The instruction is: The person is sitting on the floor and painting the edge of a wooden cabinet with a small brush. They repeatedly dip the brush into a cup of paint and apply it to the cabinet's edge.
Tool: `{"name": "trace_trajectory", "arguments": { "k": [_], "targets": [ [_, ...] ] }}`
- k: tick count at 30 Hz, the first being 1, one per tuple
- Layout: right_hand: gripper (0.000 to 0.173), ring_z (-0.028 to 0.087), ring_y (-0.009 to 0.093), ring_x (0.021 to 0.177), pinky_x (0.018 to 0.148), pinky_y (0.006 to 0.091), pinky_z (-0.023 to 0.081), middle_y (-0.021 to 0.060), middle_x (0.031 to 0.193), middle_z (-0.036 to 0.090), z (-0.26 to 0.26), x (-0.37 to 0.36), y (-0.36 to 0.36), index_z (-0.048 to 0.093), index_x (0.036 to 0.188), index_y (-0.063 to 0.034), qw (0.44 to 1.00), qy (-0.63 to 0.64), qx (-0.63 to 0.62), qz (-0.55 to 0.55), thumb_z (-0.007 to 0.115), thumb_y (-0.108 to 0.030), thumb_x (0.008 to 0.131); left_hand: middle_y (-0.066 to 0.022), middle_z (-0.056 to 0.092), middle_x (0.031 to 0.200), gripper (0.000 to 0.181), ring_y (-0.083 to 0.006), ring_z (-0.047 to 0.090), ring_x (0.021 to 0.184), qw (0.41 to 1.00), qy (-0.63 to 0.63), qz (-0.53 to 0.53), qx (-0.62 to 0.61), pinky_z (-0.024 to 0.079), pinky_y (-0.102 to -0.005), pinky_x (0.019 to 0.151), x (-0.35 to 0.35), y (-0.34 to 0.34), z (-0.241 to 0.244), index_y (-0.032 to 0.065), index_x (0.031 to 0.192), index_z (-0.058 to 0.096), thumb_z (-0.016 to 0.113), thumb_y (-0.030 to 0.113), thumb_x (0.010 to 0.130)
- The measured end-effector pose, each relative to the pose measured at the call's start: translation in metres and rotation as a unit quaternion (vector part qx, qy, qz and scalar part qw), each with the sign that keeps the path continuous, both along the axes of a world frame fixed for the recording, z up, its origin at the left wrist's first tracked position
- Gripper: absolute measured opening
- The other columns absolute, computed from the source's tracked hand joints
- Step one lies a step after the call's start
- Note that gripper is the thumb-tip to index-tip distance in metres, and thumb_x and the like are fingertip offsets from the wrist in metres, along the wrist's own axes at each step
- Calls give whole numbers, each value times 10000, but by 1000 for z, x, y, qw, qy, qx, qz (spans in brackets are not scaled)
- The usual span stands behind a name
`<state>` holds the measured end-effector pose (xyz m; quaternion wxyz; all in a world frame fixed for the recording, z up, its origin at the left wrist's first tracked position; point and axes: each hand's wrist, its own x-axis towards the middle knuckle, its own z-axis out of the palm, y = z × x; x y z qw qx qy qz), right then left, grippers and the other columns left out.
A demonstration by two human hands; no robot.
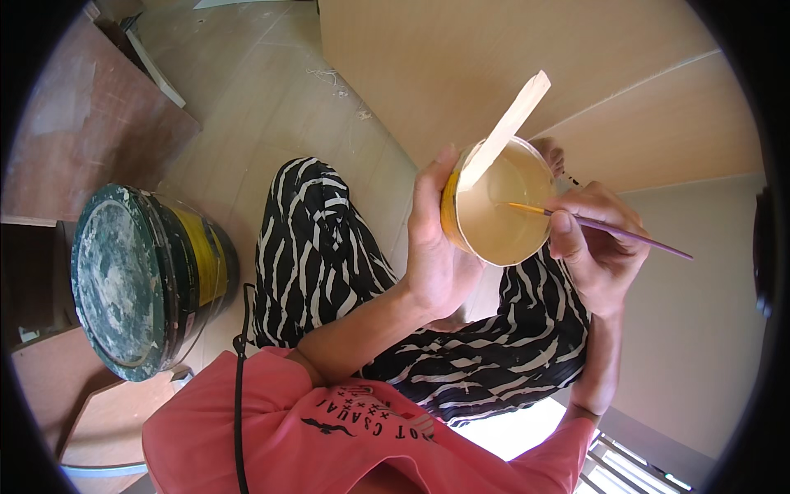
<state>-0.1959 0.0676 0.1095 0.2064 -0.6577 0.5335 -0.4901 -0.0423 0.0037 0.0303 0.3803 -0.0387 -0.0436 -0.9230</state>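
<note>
My left hand (pixel 435 241) grips a round tub (pixel 453 213) with a yellow outer wall, tilted so that its inside shows. Some pale, yellowish liquid (pixel 515 179) is visible in it. A flat strip of light wood (pixel 509 123) leans in the tub and sticks out past the rim. Between the thumb and fingers of my right hand (pixel 592 247) is a thin paintbrush with a purple handle (pixel 642 238). Its yellow-orange front part reaches over the tub's opening; whether the tip touches the liquid I cannot tell.
At the left stands a lidded, paint-smeared bucket (pixel 120 281) with a wire handle. Wooden boards (pixel 111 117) lie beyond and below it. A large light wood panel (pixel 524 37) rises ahead, with a bare foot (pixel 549 154) near its lower edge. Shavings or threads lie on the tiled floor (pixel 259 111).
</note>
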Motion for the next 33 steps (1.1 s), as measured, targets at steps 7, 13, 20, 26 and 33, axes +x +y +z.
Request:
{"name": "trace_trajectory", "arguments": {
  "k": [7, 13, 20, 26, 33],
  "targets": [
    [99, 638, 178, 594, 554, 290, 529, 164, 785, 683, 5, -2, 3, 656, 990, 73, 980, -196, -3, -9, 622, 15, 917, -17, 599, 1192, 543, -171, 577, 1067, 1000, -14, -13, -13, 479, -386, 869, -4, -1, -13, 159, 1287, 529, 370, 576, 977],
    [201, 659, 313, 766, 698, 442, 535, 163, 800, 641, 52, -26, -6, 600, 1040, 38, 973, -182, -104, 102, 444, -50, 948, -42, 604, 1189, 575, -191, 605, 940, 996, -64, 4, 70, 487, -337, 579, -3, -2, 2, 157, 1281, 520, 387, 613, 956],
    [138, 662, 392, 991, 877, 494, 545, 173, 849, 677, 116, -69, -31, 639, 1000, 58, 949, -64, -306, 24, 533, 18, 920, -171, 596, 1063, 637, -185, 508, 627, 993, -109, 28, 40, 411, -292, 506, -6, -9, 4, 96, 1251, 523, 349, 630, 949],
    [134, 615, 434, 1109, 963, 532, 519, 154, 853, 683, 130, -74, -59, 642, 1008, 52, 944, -37, -325, 37, 536, 10, 936, -187, 589, 1032, 643, -185, 483, 587, 987, -137, 41, 65, 401, -287, 493, -1, -13, 8, 89, 1251, 522, 339, 627, 950],
    [140, 603, 429, 1133, 952, 556, 523, 160, 830, 680, 131, -81, -62, 645, 1004, 56, 942, -16, -330, 51, 530, 27, 931, -200, 593, 1009, 633, -192, 479, 551, 982, -159, 50, 90, 400, -287, 486, -1, -17, 8, 85, 1254, 521, 339, 612, 955]
  ]
}}
